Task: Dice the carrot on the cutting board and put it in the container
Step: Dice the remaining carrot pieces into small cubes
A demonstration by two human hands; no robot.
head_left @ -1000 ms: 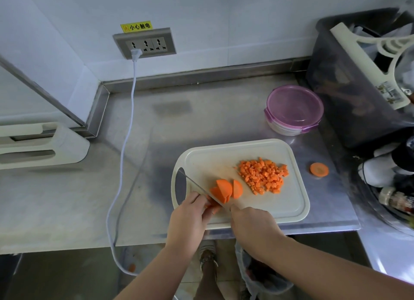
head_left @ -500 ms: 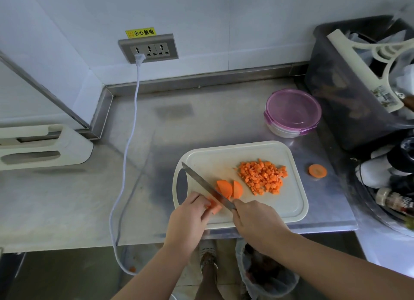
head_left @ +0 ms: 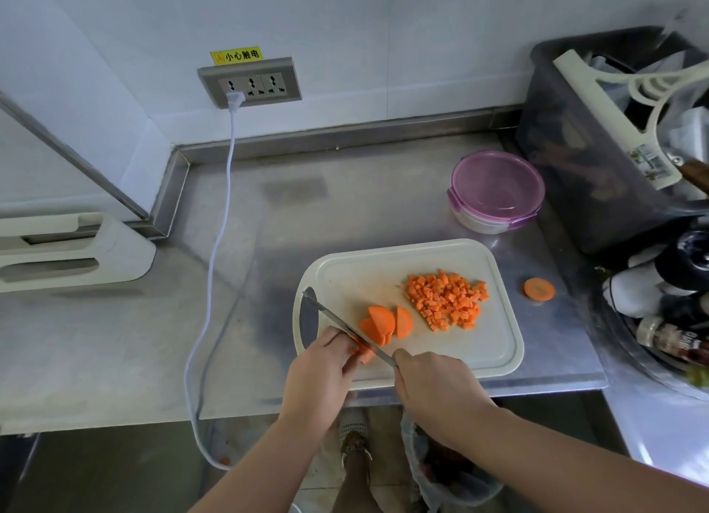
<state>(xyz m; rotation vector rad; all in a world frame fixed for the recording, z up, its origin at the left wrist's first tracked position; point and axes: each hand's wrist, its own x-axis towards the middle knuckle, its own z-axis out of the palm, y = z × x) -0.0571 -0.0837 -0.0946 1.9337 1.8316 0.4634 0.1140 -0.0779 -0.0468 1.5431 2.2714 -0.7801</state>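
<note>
White cutting board (head_left: 460, 259), near-centre: diced carrot pile (head_left: 447, 299) on its right half, overlapping half-round slices (head_left: 383, 321) left of it. One round slice (head_left: 539, 289) off-board, right. Container (head_left: 497, 186), purple lid on, beyond board's far-right corner.

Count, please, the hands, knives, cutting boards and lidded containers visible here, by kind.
Bare hands: 2, left hand and right hand
Slim steel knife: 1
White plastic cutting board: 1
Round pink-lidded plastic container: 1
Total: 5

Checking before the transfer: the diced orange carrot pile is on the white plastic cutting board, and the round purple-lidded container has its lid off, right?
No: the head view shows the round purple-lidded container with its lid on. The diced orange carrot pile is on the white plastic cutting board, as you said.
</note>
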